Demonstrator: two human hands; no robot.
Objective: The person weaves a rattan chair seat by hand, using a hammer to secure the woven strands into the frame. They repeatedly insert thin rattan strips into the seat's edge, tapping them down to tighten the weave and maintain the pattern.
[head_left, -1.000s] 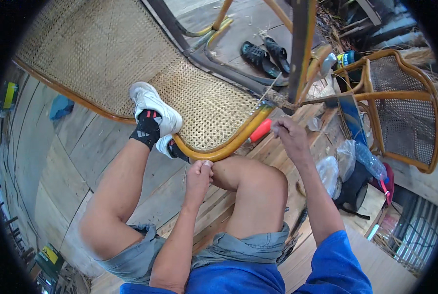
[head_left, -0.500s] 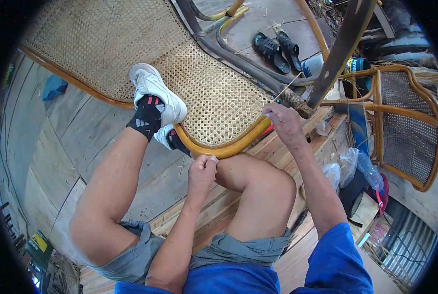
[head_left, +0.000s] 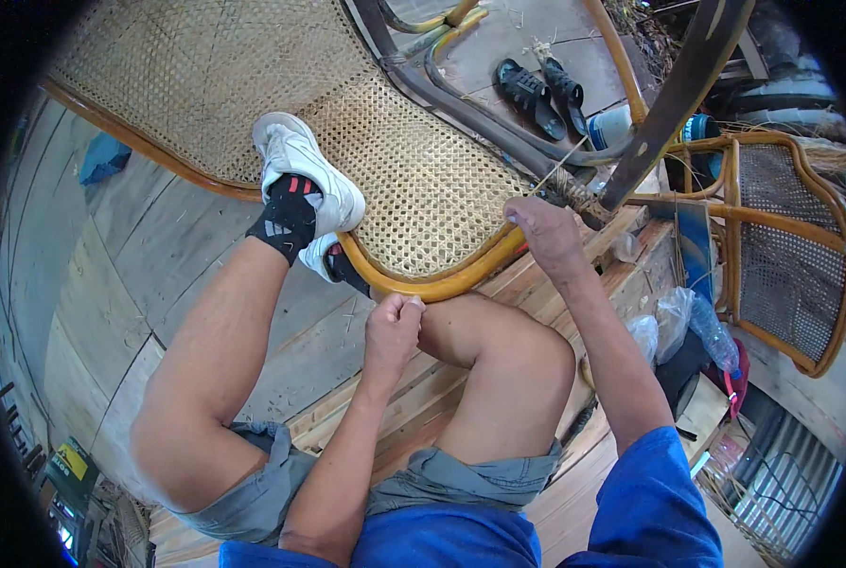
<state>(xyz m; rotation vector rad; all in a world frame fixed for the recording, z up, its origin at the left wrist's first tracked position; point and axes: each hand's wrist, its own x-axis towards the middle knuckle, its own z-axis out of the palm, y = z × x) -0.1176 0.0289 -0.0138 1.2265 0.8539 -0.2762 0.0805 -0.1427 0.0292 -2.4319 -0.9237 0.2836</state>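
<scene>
Your right hand (head_left: 548,232) has moved up the cane strand (head_left: 560,166), pinched shut on it | strand now taut at the chair frame (head_left: 442,282) joint | your left hand (head_left: 395,317) stays fisted on your knee, holding nothing visible.

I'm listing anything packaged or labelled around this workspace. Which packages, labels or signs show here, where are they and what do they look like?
Sign or box: lower left edge, by the floor; flat yellow and green panel, tilted.
Plastic bags: right of the right forearm; clear, crumpled.
Bottle: top, beside the sandals; pale body, blue band.
No screens that I can make out.
</scene>
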